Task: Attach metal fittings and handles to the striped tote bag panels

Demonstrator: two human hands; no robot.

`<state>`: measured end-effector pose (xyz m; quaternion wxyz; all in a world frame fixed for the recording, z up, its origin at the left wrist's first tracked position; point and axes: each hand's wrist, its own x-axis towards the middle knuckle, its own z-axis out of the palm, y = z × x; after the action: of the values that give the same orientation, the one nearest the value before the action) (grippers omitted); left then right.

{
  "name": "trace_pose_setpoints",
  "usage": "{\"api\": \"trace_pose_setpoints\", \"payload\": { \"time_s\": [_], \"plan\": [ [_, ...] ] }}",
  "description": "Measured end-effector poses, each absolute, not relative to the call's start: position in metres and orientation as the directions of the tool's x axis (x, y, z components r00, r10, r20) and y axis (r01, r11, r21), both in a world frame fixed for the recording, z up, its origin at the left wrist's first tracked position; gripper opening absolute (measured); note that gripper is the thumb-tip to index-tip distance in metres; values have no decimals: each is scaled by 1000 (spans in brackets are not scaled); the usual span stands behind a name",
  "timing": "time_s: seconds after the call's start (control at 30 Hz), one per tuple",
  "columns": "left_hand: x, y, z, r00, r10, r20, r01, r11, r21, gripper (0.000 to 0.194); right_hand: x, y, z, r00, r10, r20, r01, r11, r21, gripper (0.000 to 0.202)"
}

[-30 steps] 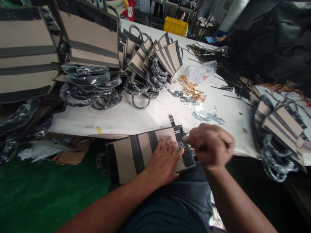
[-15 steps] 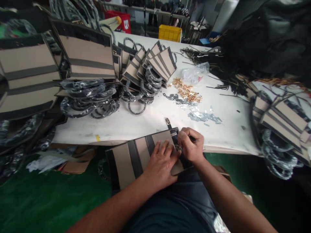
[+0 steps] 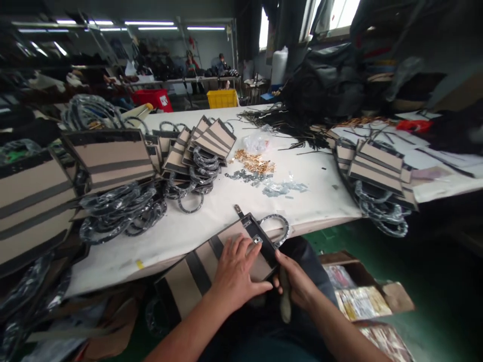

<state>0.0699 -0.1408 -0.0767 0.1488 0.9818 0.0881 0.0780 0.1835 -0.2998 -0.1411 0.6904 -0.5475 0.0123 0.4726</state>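
Observation:
A beige and black striped panel (image 3: 204,254) lies tilted across the lap and the near table edge, with a wrapped ring handle (image 3: 281,221) at its right end. My left hand (image 3: 237,274) rests on it, fingers spread, its index fingertip near a small metal piece (image 3: 257,240). At the panel's lower right corner is my right hand (image 3: 296,281), closed round a tool with a dull greenish handle (image 3: 286,301); the tool's tip is hidden. A strap with a metal end (image 3: 237,209) sticks out from the top edge.
Stacked panels with wrapped handles (image 3: 121,201) fill the table's left; another stack (image 3: 377,171) sits right. Gold pieces (image 3: 254,162) and grey metal plates (image 3: 285,188) lie mid-table. An open carton (image 3: 358,291) stands on the floor at right. People sit far behind.
The view has tilted up. My right hand has moved from the panel's top right part down to its lower right corner; the tool handle and the ring handle now show.

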Motion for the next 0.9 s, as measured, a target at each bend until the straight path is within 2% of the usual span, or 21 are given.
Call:
{"api": "trace_pose_setpoints", "payload": {
  "time_s": [0.07, 0.2, 0.3, 0.4, 0.5, 0.57, 0.67, 0.73, 0.77, 0.9],
  "plan": [
    [69, -133, -66, 971, 181, 155, 128, -945, 302, 93, 180, -294, -137, 574, 655, -492, -662, 17, -749, 59],
    [70, -116, -40, 939, 190, 287, 96, -946, 310, 72, 170, -303, -124, 633, 640, -435, -601, 53, -797, 56],
    [76, -107, -13, 931, 154, 331, 43, -947, 320, 74, 161, -315, -101, 671, 660, -340, -502, 66, -862, 60],
    [86, -104, 25, 940, 73, 334, -44, -943, 329, 88, 158, -325, -64, 612, 774, -163, -294, 32, -955, 53],
    [90, -105, 72, 959, -8, 284, -114, -927, 359, 94, 164, -331, -27, 565, 820, 91, 32, 88, -996, 38],
    [86, -107, 102, 968, -92, 232, -170, -924, 343, 80, 174, -335, -9, 549, 805, 227, 203, 135, -970, 31],
    [72, -109, 134, 960, -171, 221, -229, -934, 274, 33, 192, -342, 12, 557, 775, 298, 339, 116, -934, 23],
    [62, -112, 146, 949, -203, 243, -259, -939, 226, 8, 203, -347, 25, 576, 753, 318, 394, 84, -915, 28],
    [57, -114, 149, 943, -225, 246, -278, -938, 207, 5, 207, -350, 33, 583, 742, 331, 419, 75, -905, 32],
    [45, -127, 151, 896, -341, 286, -377, -923, 81, 27, 222, -359, 66, 571, 713, 408, 540, 48, -840, 41]
  ]
}}
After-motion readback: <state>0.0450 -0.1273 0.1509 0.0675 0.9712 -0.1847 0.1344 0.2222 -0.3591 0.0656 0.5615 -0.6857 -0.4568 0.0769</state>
